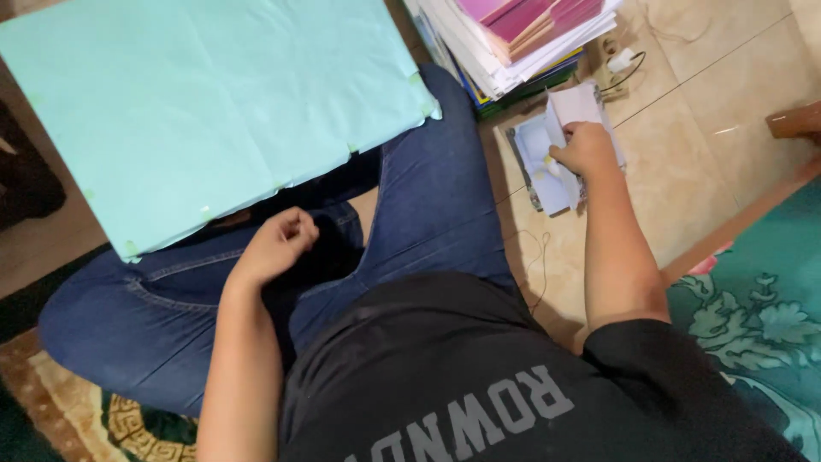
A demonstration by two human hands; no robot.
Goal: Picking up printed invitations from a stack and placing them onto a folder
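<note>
Seated figure, viewed from above. The right hand (pixel 583 147) reaches out to the person's right side, fingers curled down onto a small pale sheet (pixel 547 162) that lies on the tiled floor (pixel 684 154); a folded white flap (pixel 575 104) stands up just beyond the knuckles. The fingertips press or pinch something small and yellowish at the sheet, though the view is too coarse to tell which. The sheet's long axis runs away from the body, roughly in line with the outstretched forearm, so it sits directly under and ahead of this hand. The left hand (pixel 275 244) is well apart from it, loosely closed on nothing visible, resting over the lap between the jeans-clad knees (pixel 428 197). Just beyond the left hand, a large mint-green paper sheet (pixel 205 111) lies across the legs. Beyond the right hand, touching distance further out, stands a stack of paper and coloured card (pixel 522 43). A patterned green rug (pixel 761 325) borders the tiles.
</note>
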